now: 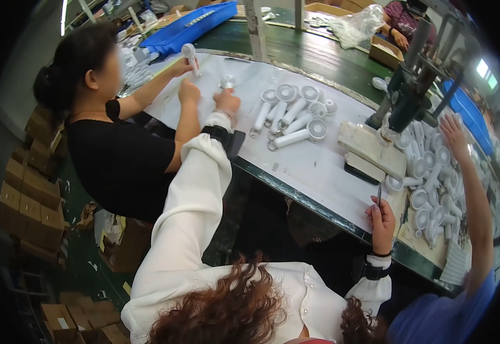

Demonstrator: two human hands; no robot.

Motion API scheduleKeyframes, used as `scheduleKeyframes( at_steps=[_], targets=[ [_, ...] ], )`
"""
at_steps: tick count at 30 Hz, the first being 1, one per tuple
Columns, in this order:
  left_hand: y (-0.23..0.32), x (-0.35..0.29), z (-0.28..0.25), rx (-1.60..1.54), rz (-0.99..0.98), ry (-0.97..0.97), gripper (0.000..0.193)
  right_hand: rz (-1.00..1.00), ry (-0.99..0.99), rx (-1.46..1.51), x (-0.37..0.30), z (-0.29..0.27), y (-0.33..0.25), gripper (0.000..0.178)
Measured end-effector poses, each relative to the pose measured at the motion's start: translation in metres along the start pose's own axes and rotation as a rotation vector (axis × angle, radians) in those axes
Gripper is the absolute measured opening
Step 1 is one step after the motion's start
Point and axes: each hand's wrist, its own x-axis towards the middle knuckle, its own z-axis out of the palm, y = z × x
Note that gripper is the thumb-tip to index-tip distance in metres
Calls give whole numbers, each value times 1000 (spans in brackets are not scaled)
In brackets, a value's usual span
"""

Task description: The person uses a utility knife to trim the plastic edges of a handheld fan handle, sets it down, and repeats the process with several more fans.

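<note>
My left hand (227, 103) reaches over the table at the left, its fingers closed around a white handheld fan (227, 82). Most of that fan is hidden by the hand. Near the table's front edge, my right hand (382, 227) grips a slim dark pointed tool (379, 194) that stands upright; its exact kind is too small to make out. Between my hands, several white handheld fans (293, 109) lie in a loose group on the white table covering (313, 172).
At my left a person in black holds another white fan (188, 51). A green press (413, 86) stands at the right, with a pale padded block (371, 150) beside it. A person's hand (455, 136) rests near the piled fans (433, 198). A blue tray (190, 26) lies at the back.
</note>
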Motion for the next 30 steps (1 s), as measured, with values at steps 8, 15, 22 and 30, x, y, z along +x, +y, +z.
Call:
scheduleKeyframes(
  at_steps=[8, 15, 22, 30],
  targets=[
    [51, -37, -2, -347, 111, -154, 49, 3, 18, -25, -4, -6, 0, 28],
    [88, -123, -15, -670, 239, -350, 29, 0, -14, -38, 1, -2, -3, 27],
    [123, -165, 4, -125, 668, -261, 34, -31, -24, -19, 2, 2, -5, 27],
    [138, -151, 32, 407, 732, -60, 34, -59, -26, 3, 1, 0, -1, 28]
  ],
)
